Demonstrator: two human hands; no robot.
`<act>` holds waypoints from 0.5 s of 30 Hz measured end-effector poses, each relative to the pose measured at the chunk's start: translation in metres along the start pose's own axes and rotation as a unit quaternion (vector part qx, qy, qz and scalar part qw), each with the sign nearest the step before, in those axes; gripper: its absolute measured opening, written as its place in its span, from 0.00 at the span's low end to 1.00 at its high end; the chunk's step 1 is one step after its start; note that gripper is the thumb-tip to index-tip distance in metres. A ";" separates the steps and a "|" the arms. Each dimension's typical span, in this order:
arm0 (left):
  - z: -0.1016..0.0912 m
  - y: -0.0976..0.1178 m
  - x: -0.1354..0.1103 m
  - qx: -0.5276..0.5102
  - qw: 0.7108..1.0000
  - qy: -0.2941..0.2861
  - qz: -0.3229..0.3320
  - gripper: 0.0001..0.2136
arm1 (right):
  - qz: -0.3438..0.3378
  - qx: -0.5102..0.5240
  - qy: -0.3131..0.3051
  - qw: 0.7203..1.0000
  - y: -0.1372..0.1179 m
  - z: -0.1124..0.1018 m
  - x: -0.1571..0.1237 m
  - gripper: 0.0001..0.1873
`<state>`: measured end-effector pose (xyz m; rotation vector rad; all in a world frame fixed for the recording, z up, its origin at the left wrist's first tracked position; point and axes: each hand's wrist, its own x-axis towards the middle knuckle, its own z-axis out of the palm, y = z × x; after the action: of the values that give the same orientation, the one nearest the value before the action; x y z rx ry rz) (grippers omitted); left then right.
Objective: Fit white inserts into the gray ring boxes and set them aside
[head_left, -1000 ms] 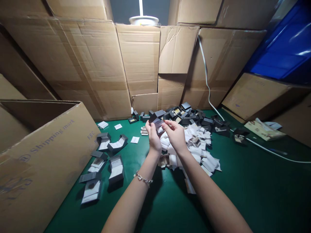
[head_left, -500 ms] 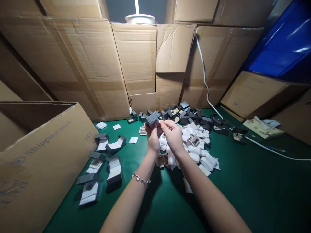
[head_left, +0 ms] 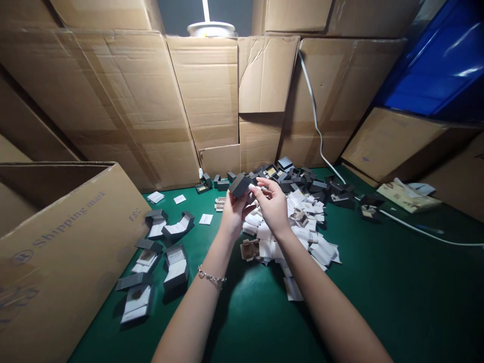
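Note:
Above the green table, my left hand grips a small dark grey box from below, its fingers wrapped round it. My right hand is beside it, fingertips pinched at the box's right edge. Both hands hover over a heap of white paper inserts. Behind the heap lies a pile of more dark grey boxes. A silver bracelet sits on my left wrist.
Several open grey boxes with white linings lie on the left of the table, next to a large cardboard carton. Cardboard walls close the back. A white cable runs along the right, near a flat packet.
The grey box has been turned and lifted slightly in my hands. The view has shifted a little leftward and down.

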<state>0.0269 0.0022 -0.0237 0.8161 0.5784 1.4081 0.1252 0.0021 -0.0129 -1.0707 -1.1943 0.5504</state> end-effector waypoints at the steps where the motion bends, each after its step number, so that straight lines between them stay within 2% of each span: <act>1: 0.000 0.001 0.000 -0.019 1.000 -0.010 -0.001 0.19 | -0.011 -0.001 0.009 1.000 -0.001 0.000 0.000 0.16; 6: -0.003 0.005 -0.001 -0.046 0.998 -0.042 -0.021 0.15 | -0.133 -0.030 -0.009 0.991 -0.006 -0.006 -0.003 0.08; 9: -0.004 0.010 -0.001 -0.035 0.997 -0.054 -0.041 0.13 | -0.196 -0.055 -0.022 0.979 -0.008 -0.010 -0.003 0.08; 15: -0.001 0.017 -0.003 -0.009 0.997 -0.051 -0.063 0.14 | -0.204 -0.065 -0.057 0.975 -0.006 -0.017 0.000 0.13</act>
<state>0.0159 -0.0009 -0.0115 0.8185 0.5300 1.2474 0.1399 -0.0064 -0.0075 -0.8755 -1.5212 0.2164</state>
